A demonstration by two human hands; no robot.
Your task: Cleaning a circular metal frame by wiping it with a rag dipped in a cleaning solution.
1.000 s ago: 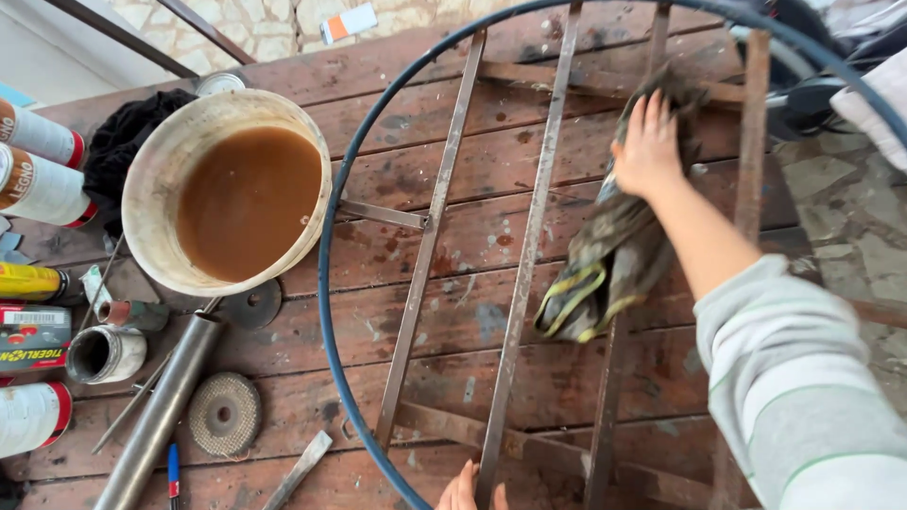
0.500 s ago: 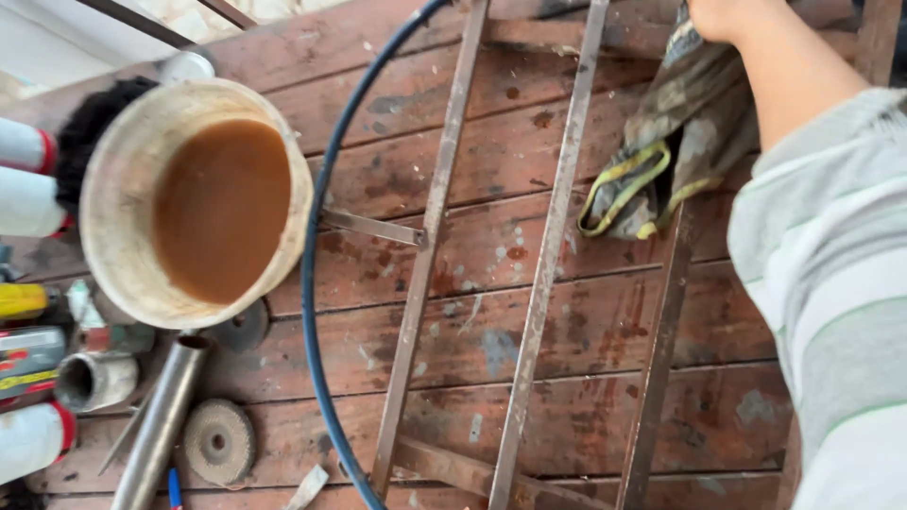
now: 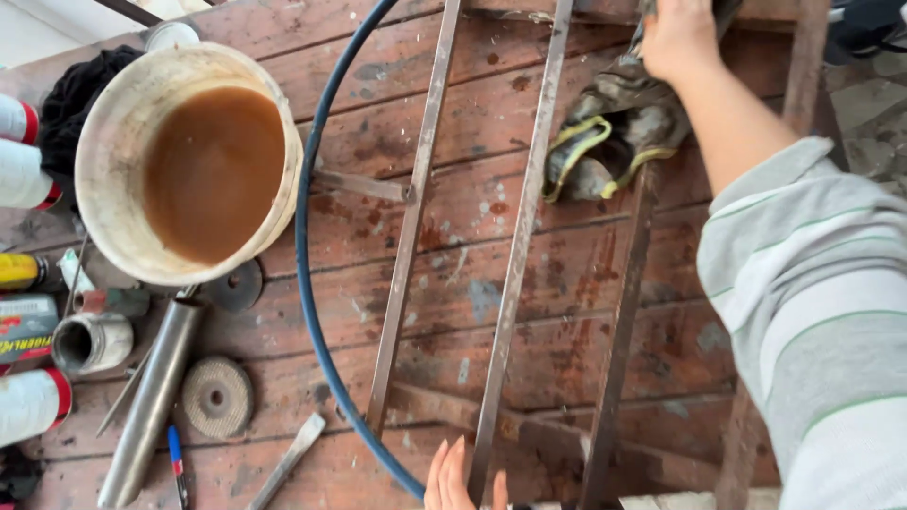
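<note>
Since a moment ago my right hand (image 3: pixel 676 38) has pushed the dirty rag (image 3: pixel 614 132) farther up the rusty frame (image 3: pixel 515 264), gripping it; left hand (image 3: pixel 453 477) open, perhaps steadying a bar. One bucket (image 3: pixel 109 170) holds brown liquid.

bare planks show between the metal bars (image 3: pixel 515 255); the bucket (image 3: pixel 189 165) and cans (image 3: pixel 28 406) crowd one edge.

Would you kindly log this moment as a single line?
right hand: pressing dirty rag on rusty metal frame | left hand: fingertips at frame's near edge | bucket of brown liquid: left of frame, untouched
</note>
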